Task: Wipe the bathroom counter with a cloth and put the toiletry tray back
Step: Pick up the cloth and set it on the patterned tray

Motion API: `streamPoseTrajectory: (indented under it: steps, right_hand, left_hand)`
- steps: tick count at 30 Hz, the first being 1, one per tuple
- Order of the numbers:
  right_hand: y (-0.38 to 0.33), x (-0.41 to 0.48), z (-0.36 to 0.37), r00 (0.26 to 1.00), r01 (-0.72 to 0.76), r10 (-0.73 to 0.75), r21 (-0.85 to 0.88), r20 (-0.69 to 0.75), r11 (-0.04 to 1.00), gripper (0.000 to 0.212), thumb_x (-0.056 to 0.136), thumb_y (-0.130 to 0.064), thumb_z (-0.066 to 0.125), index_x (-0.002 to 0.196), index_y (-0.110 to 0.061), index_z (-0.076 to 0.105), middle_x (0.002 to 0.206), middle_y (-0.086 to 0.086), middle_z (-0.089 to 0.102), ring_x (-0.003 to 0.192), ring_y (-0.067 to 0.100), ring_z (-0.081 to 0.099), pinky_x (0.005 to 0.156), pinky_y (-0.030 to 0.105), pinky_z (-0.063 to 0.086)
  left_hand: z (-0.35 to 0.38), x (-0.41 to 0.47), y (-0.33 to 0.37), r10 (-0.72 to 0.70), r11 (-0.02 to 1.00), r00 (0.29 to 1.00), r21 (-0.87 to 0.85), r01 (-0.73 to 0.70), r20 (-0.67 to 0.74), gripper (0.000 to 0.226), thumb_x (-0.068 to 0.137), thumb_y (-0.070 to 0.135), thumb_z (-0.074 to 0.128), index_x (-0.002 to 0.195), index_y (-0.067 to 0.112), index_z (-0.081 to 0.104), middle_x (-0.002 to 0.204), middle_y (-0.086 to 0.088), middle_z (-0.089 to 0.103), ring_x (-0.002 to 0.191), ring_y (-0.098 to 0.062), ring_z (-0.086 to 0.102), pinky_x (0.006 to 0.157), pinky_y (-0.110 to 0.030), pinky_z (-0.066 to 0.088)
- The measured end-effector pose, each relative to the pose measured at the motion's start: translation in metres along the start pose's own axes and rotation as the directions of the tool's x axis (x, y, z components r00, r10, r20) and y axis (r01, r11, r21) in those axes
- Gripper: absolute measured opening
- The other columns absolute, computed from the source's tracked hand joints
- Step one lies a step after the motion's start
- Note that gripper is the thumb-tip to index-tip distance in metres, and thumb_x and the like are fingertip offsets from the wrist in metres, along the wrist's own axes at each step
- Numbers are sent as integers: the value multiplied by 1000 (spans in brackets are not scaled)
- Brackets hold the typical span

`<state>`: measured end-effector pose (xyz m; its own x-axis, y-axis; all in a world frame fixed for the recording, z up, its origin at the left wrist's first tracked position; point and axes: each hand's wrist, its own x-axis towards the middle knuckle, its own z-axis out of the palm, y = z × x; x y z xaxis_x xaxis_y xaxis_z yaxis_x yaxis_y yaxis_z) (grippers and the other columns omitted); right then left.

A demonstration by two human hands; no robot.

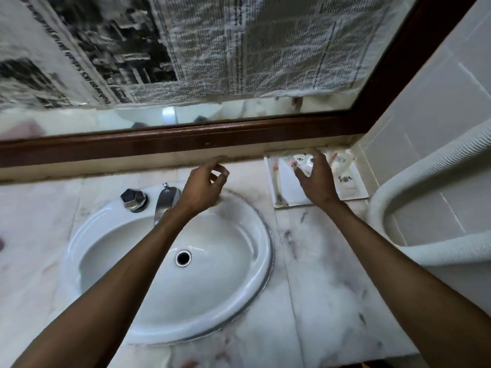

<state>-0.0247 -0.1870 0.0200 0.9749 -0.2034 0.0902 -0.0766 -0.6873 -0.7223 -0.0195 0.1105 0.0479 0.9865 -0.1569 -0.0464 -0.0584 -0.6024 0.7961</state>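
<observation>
Late stage, by the look of it. The toiletry tray (pixel 353 192) sits on the marble counter (pixel 318 274) in the back right corner, against the wall under the mirror frame (pixel 186 142), holding small clear-wrapped items (pixel 301 159) too blurred to name. The right hand (pixel 317 179) hovers over the tray with fingers spread and relaxed, gripping nothing that shows; whether its fingertips touch the contents cannot be told. The left hand (pixel 204 187) hangs above the back rim of the sink (pixel 212 288), beside the faucet (pixel 164 203), fingers loosely curled and empty. No cloth is in view. The counter shows marble veining and some dark marks near the basin edge, so wiping cannot be confirmed as done. Judgement: the tray is likely back in place; what remains is at most a small adjustment.
</observation>
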Motion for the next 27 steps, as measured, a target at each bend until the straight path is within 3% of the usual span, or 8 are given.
streamPoseTrajectory:
  steps: [4,9,14,17,20,24,27]
  right_hand:
    - [-88,-12,54,989,139,-144,116,34,983,48,94,-17,62,138,-5,48,136,13,53,125,24,51,105,25,38]
    - [-189,-55,135,955,244,-272,208,120,947,41,99,-28,56,136,-10,50,137,7,54,126,20,51,104,33,42]
    - [-276,-116,220,937,256,-298,226,180,940,41,100,-32,54,135,-11,49,134,5,54,119,19,53,99,39,46]
    - [-321,-156,268,929,245,-294,223,223,943,39,100,-35,53,133,-15,51,126,-1,56,104,13,55,91,33,45]
    - [-357,-189,309,900,235,-323,298,294,925,38,101,-34,52,133,-15,51,133,1,55,110,14,55,98,38,47]
    - [-385,-210,351,838,258,-353,267,416,928,41,102,-37,50,136,-15,49,137,1,53,113,14,56,94,28,42]
    - [-394,-209,379,808,259,-342,233,479,937,41,102,-40,49,135,-17,50,136,-1,54,114,16,57,93,27,42]
  left_hand:
    - [-72,-49,-43,-16,1000,996,-2,15,-93,39,97,22,56,135,29,57,98,11,72,71,-8,68,70,-28,55]
    - [-164,-123,-107,-57,998,977,14,61,-207,35,98,20,55,132,26,59,94,10,72,73,-7,68,72,-27,54]
    - [-252,-202,-176,-141,989,962,22,150,-234,35,97,22,54,132,28,59,96,10,71,73,-11,68,74,-30,54]
    - [-296,-242,-211,-182,978,950,51,201,-255,35,96,22,53,130,29,60,96,10,72,72,-11,69,69,-28,51]
    - [-330,-271,-241,-203,973,942,51,224,-268,34,97,22,53,129,27,60,96,10,72,72,-14,69,71,-28,52]
    - [-365,-286,-280,-243,962,918,42,269,-313,32,98,23,54,129,24,61,99,7,71,74,-9,66,73,-28,52]
    - [-380,-287,-312,-279,947,894,51,316,-352,31,98,25,53,128,23,63,97,7,71,78,-10,64,79,-29,51]
